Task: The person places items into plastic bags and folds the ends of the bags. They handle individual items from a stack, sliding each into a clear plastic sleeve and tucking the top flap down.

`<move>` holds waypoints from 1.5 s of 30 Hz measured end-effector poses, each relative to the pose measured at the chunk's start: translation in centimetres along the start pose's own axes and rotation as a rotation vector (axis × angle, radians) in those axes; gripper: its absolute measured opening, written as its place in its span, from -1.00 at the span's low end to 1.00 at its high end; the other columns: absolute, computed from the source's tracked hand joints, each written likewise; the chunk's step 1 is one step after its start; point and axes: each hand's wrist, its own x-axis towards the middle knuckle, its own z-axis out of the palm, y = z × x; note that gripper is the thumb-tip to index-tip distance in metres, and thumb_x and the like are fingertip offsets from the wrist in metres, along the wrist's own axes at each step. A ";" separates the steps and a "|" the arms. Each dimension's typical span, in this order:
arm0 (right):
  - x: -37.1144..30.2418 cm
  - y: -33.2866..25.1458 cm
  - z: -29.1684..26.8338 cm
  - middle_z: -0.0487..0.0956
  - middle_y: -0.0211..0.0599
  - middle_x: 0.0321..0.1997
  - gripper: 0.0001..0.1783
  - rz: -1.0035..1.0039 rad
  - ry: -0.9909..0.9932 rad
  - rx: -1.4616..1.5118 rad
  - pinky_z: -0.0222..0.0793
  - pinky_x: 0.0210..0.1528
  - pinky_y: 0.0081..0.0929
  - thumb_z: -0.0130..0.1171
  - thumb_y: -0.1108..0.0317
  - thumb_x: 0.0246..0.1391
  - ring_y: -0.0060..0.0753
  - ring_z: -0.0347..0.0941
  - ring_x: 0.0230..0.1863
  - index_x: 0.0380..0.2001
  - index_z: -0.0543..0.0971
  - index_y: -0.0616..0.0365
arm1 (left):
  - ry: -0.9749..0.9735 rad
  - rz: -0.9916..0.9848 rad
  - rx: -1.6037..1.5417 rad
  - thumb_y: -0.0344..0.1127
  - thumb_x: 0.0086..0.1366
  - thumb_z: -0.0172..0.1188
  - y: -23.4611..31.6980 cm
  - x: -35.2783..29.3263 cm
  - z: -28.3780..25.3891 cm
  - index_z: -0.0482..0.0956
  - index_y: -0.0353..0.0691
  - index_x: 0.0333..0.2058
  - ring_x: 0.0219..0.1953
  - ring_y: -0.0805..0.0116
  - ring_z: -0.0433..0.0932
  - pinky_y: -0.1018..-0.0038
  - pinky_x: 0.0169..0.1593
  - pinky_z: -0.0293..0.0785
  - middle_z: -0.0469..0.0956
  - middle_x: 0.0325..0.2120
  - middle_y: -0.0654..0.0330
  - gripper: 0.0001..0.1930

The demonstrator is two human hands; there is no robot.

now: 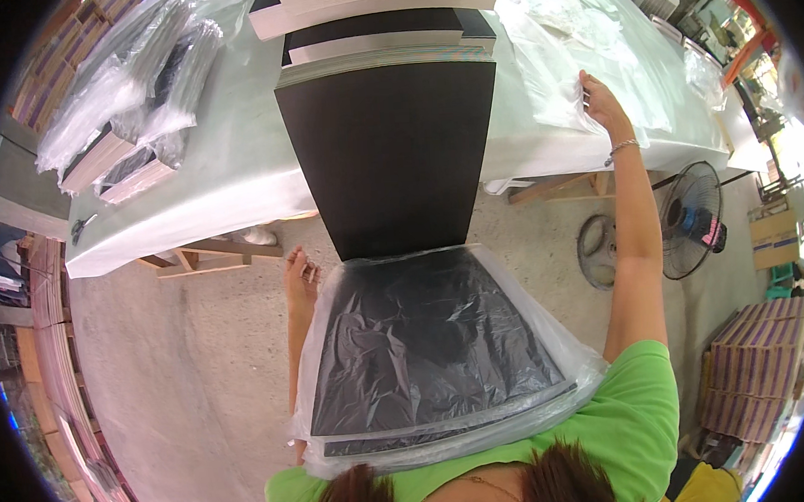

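Note:
My right hand (pixel 601 102) reaches over the right side of the table, its fingers closed on the edge of a clear plastic bag (pixel 557 88) from a spread pile. Loosely curled with fingers a little apart, my left hand (pixel 301 273) appears to hold nothing. It is low, beside the near end of a tall stack of black sheets (pixel 388 152). Close to my body, a black stack inside a clear plastic bag (pixel 425 341) lies between my arms, against the near end of the unwrapped black stack. What supports the bagged stack is hidden.
Several bagged stacks (pixel 141 128) lie at the table's left, with small scissors (pixel 81 230) near its edge. More pale-edged stacks (pixel 375 2) rise at the far middle. A fan (pixel 691 220) stands right of my right arm. Striped boxes (pixel 755 369) sit at lower right.

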 end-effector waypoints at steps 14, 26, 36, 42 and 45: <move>-21.0 -6.3 15.7 0.56 -0.30 -0.38 -0.73 -0.245 -0.478 0.494 0.39 -0.19 -0.54 -0.03 0.13 0.17 -0.47 0.49 -0.37 -0.37 0.46 0.12 | -0.689 0.409 0.440 -0.21 0.18 0.16 12.0 -9.9 17.9 0.39 -0.17 -0.01 -0.17 0.52 0.34 0.56 -0.02 0.25 0.36 -0.25 0.31 -0.59; -26.9 -4.1 22.1 0.54 -0.23 -0.28 -0.75 -0.376 -0.433 0.479 0.37 -0.12 -0.51 -0.04 0.20 0.19 -0.42 0.49 -0.24 -0.33 0.39 0.20 | -0.729 0.348 0.284 -0.16 0.18 0.19 10.7 -11.6 21.7 0.36 -0.31 -0.09 -0.20 0.55 0.37 0.59 -0.10 0.28 0.44 -0.26 0.27 -0.58; -25.4 -2.6 21.5 0.53 -0.27 -0.34 -0.73 -0.386 -0.341 0.467 0.35 -0.12 -0.53 -0.06 0.19 0.21 -0.46 0.48 -0.26 -0.38 0.43 0.20 | -0.594 0.326 0.246 -0.29 0.28 0.06 9.7 -10.4 20.3 0.48 -0.32 -0.30 -0.39 0.60 0.44 0.66 -0.25 0.35 0.49 -0.46 0.30 -0.81; -24.3 -1.4 21.4 0.51 -0.27 -0.25 -0.72 -0.367 -0.345 0.401 0.33 -0.11 -0.55 -0.05 0.17 0.20 -0.51 0.46 -0.24 -0.28 0.40 0.19 | -0.577 0.404 0.316 -0.29 0.25 0.09 8.6 -9.4 19.7 0.53 -0.36 -0.40 -0.47 0.62 0.43 0.68 -0.34 0.34 0.49 -0.53 0.30 -0.79; -25.1 -1.6 22.0 0.46 -0.29 -0.15 -0.72 -0.454 -0.402 0.251 0.31 -0.09 -0.57 0.05 0.25 0.14 -0.54 0.42 -0.20 -0.17 0.37 0.19 | -0.605 0.360 0.363 -0.27 0.22 0.14 9.0 -9.5 19.5 0.55 -0.30 -0.43 -0.48 0.65 0.41 0.68 -0.38 0.32 0.50 -0.54 0.33 -0.81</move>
